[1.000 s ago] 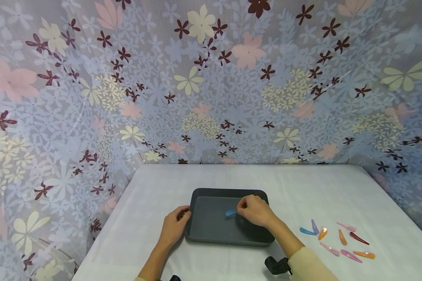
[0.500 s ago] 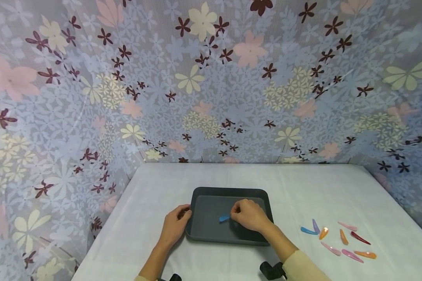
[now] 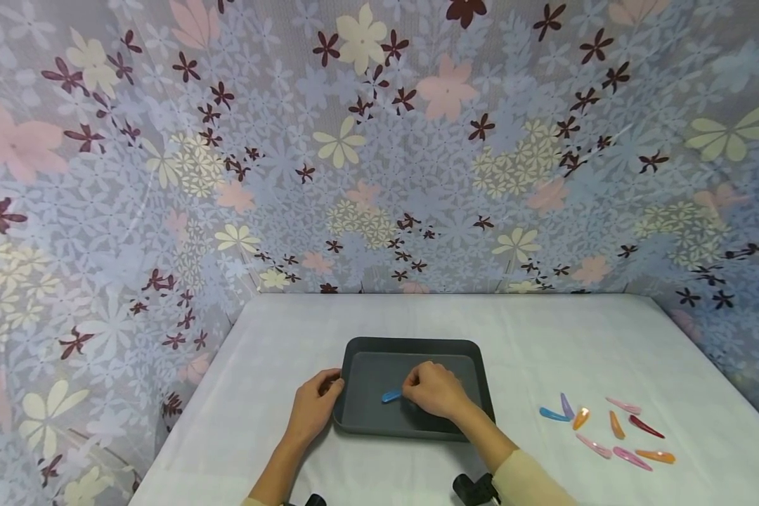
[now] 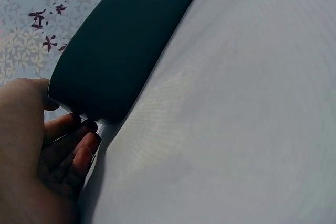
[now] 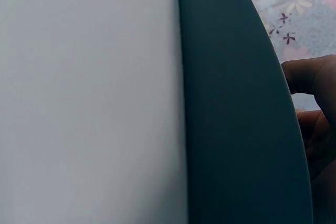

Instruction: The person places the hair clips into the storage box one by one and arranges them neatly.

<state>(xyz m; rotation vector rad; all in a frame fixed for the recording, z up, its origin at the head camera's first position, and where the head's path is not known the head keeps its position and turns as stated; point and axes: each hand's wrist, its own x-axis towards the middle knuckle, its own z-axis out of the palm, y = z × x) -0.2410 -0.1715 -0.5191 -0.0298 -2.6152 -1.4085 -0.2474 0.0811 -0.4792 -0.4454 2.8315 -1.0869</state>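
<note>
The right hand [image 3: 438, 388] has its thumb and fingers drawn together, pinching one end of a glossy blue, teardrop-shaped hair clip [image 3: 391, 396]. The clip points leftward over the middle of a dark grey, rectangular, shallow tray [image 3: 367, 376]; whether it touches the floor there I cannot tell. The left hand [image 3: 312, 406] holds the tray's left end, thumb at the rim, the other fingers bent below it against the outer wall. Well to the right, on the white cloth-covered table [image 3: 303, 323], lie loose clips: blue [image 3: 553, 415] and purple [image 3: 566, 406] ones touching, plus orange, pink and dark red ones. A flowered fabric backdrop [image 3: 379, 176] rises behind.
</note>
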